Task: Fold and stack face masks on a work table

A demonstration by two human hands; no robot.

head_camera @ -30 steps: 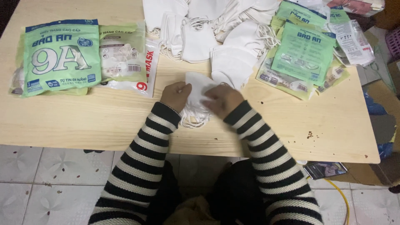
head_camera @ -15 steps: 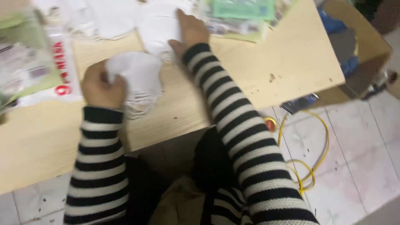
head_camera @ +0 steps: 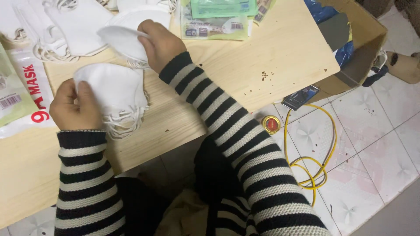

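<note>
The left hand [head_camera: 74,107] is closed around the near edge of a small stack of white face masks [head_camera: 114,89], thumb on top, holding the stack just above the wooden desk [head_camera: 280,57]; the masks' elastic ear loops [head_camera: 120,124] hang out below and to the right of the stack. The right hand [head_camera: 159,43] is farther up the desk, its fingers pinched on a single white mask [head_camera: 120,39] that sticks out to the left of the knuckles. That mask sits just above and behind the held stack, the two close together but not clearly touching. Both arms wear black-and-white striped sleeves [head_camera: 236,131].

Behind the right hand lies a loose pile of more white masks [head_camera: 74,22], spreading to the upper left. A clear mask package with red lettering [head_camera: 26,87] lies at the left edge, beside the left hand. Green printed packets [head_camera: 218,17] lie at the top of the desk, right of the right hand. Beyond the desk's right corner stands an open cardboard box [head_camera: 363,39], and on the tiled floor a yellow cable [head_camera: 315,161] loops near a small round tin [head_camera: 271,124].
</note>
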